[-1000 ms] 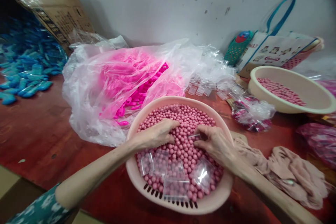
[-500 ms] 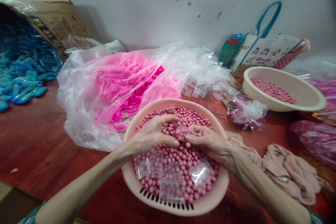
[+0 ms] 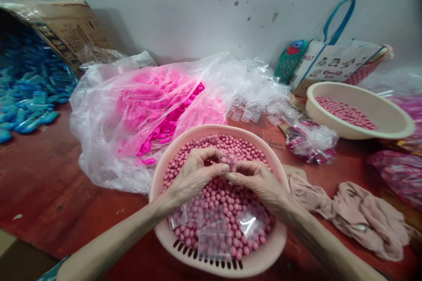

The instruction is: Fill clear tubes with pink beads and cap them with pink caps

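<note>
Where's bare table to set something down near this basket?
Widest: red tabletop at left, between blue pieces, pink-filled bag and basket. A smaller patch lies between cream bowl and crumpled cloth. Behind the basket is crowded.

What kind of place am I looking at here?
Probably a small workshop, though I can't be sure: there's a basket of pink beads with clear plastic pieces, a plastic bag of bright pink parts, and many blue pieces.

hands point(image 3: 263, 181): 2 | pink basket point(image 3: 268, 257): 1 | beads point(image 3: 227, 204): uncountable | cream bowl point(image 3: 391, 116): 1 | cardboard box point(image 3: 77, 26): 1
</note>
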Tool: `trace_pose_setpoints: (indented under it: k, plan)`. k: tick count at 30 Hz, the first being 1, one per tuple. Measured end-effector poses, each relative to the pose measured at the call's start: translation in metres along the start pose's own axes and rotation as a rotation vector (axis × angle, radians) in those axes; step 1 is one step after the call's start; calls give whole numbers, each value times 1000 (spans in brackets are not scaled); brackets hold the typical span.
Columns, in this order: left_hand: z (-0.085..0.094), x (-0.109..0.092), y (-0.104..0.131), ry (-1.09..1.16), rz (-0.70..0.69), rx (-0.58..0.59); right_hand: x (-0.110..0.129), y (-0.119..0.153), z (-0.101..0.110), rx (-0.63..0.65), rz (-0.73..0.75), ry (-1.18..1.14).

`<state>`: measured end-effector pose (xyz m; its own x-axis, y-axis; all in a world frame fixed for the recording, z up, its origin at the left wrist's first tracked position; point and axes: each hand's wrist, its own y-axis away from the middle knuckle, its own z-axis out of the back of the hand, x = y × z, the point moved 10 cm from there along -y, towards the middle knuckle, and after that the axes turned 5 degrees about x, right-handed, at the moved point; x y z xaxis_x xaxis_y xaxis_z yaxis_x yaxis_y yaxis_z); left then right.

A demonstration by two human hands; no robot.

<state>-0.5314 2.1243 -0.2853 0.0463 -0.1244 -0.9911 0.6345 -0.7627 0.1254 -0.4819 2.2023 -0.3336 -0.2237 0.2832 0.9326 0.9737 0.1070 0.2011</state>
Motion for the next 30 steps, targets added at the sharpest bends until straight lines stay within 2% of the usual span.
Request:
trace_pose_setpoints:
  k: [3,6,9,11,13,15,18,20,22,24,26,28,30]
  plan:
    - [2,3,0,31,10,26,25,5,2,-61,127,319]
    - [5,7,0,-44,36,70,47,10,6,-124,245,496]
    - [1,7,2,-195,39,162,61,10,-7,3,383,642]
    - [-2,5,3,-314,17,204,61,8,-20,126,442,740]
    - [-5,3,5,-405,5,230,57,6,-27,198,451,806]
    - [-7,2,6,-436,6,244,51,3,-26,204,421,820]
    - [-1,4,6,-383,31,226,48,1,-12,125,371,768]
    - [14,9,5,-314,67,146,50,4,-2,67,375,783]
    - [40,11,5,-294,58,-11,53,7,7,-3,406,887]
    - [71,6,8,-434,-11,-233,55,9,15,-81,432,1009]
    - [92,-1,12,-634,-78,-407,53,8,19,-121,423,1082]
    - [100,-1,12,-760,-94,-475,47,6,18,-104,401,1111]
    - [102,2,10,-804,-91,-471,45,6,15,-86,390,1123]
